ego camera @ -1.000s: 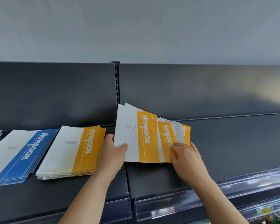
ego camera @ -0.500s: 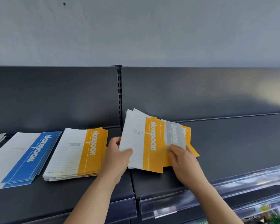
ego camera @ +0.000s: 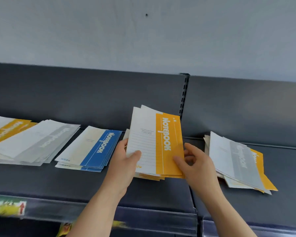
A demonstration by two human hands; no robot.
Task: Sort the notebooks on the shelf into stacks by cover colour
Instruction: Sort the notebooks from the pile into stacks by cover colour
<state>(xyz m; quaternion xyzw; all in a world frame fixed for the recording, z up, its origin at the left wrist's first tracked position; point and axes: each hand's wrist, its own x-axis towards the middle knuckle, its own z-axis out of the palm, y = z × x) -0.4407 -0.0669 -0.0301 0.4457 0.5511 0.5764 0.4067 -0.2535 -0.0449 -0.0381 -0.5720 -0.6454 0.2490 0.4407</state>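
My left hand [ego camera: 126, 159] grips the left edge of a small bunch of yellow notebooks [ego camera: 161, 142], tilted up over the yellow stack [ego camera: 149, 177] on the dark shelf [ego camera: 67, 178]. My right hand [ego camera: 195, 161] pinches the bunch's lower right corner. A blue stack [ego camera: 92, 147] lies just left of them. Further left is a grey stack [ego camera: 36, 142], and a yellow-topped pile [ego camera: 5, 129] at the frame's edge. On the right lies a mixed pile [ego camera: 237, 159] with a grey notebook on top and yellow ones beneath.
The shelf's dark back panel [ego camera: 92, 96] rises behind the stacks, with a slotted upright [ego camera: 184, 96] at the joint. A clear price rail [ego camera: 109, 212] runs along the front edge. Coloured items show blurred on the level below.
My left hand carried the yellow bunch leftward off the mixed pile and over the yellow stack. My right hand left the mixed pile and took the bunch's corner. The camera swung left, showing more stacks.
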